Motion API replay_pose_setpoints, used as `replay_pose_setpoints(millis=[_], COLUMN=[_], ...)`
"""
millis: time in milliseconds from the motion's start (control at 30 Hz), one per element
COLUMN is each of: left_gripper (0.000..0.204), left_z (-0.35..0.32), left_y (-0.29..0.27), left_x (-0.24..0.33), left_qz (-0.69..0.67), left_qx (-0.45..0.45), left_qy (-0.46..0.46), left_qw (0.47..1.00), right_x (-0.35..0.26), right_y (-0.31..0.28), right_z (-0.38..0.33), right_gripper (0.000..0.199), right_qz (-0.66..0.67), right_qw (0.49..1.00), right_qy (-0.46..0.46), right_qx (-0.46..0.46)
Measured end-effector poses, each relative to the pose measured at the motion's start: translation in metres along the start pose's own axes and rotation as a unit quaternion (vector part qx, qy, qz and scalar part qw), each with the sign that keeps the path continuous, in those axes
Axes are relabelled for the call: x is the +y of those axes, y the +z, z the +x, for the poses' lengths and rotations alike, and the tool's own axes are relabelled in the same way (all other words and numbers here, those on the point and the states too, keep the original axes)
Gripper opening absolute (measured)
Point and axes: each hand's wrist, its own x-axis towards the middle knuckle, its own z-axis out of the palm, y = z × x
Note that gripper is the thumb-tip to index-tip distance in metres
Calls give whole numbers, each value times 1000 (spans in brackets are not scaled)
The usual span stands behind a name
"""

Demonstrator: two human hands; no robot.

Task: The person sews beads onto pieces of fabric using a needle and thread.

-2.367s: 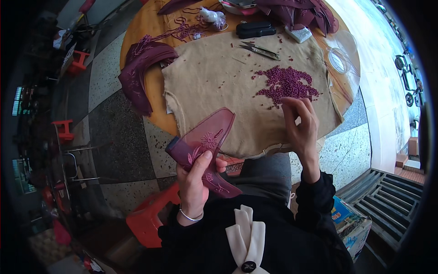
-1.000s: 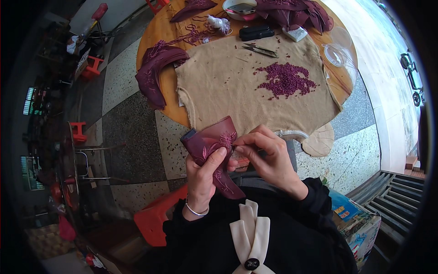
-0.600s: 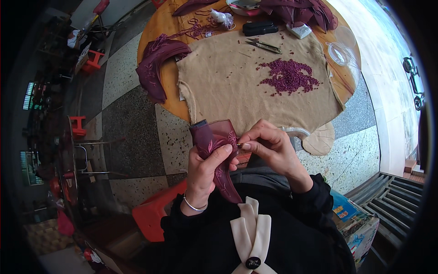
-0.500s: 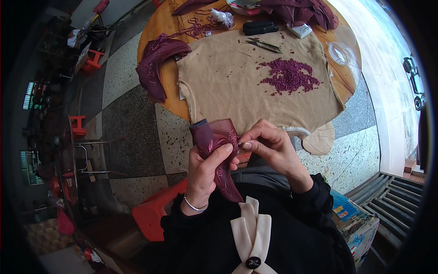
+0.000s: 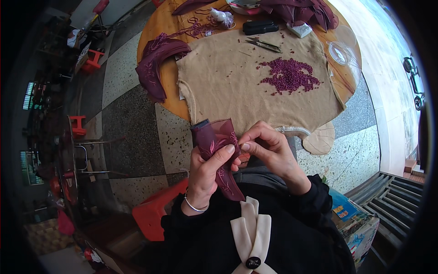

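Observation:
My left hand is closed around a sheer maroon fabric piece with pink embroidered sprigs, its thumb pressing on the front. A dark band runs along the piece's top end, and its lower end hangs toward my chest. At the fabric's right edge, my right hand pinches thumb and forefinger together. Whatever lies in that pinch is too small to make out. Beyond my hands, a tan cloth covers much of the round wooden table. A heap of purple beads lies on the cloth, with thread snips behind it.
Folded maroon fabric drapes over the table's left edge; more maroon fabric is piled at the back. A black case and a clear spool also rest there. A red stool stands at my left, a printed box at my right.
The fabric's right edge has shifted and curled slightly within my left hand. My right fingertips have moved only a little and stay beside that edge.

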Motion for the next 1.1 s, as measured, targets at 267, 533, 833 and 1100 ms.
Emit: replay_pose_setpoints(millis=[267,533,833,1100], left_gripper=[14,11,5,25], left_z=[1,0,6,3], left_y=[5,-4,-56,-206], left_x=[-6,-8,8,34], left_qz=[102,257,223,288], left_qx=[25,31,252,503], left_qy=[122,218,275,354], left_qw=[987,941,901,734], right_x=[-11,-14,-76,-124], right_y=[23,18,-71,-438], right_z=[-4,1,-59,-298], right_gripper=[23,28,20,32], right_qz=[-294,-493,259,27], right_qw=[924,785,920,665], right_qy=[-227,-372,-192,-464], right_qx=[86,43,223,584])
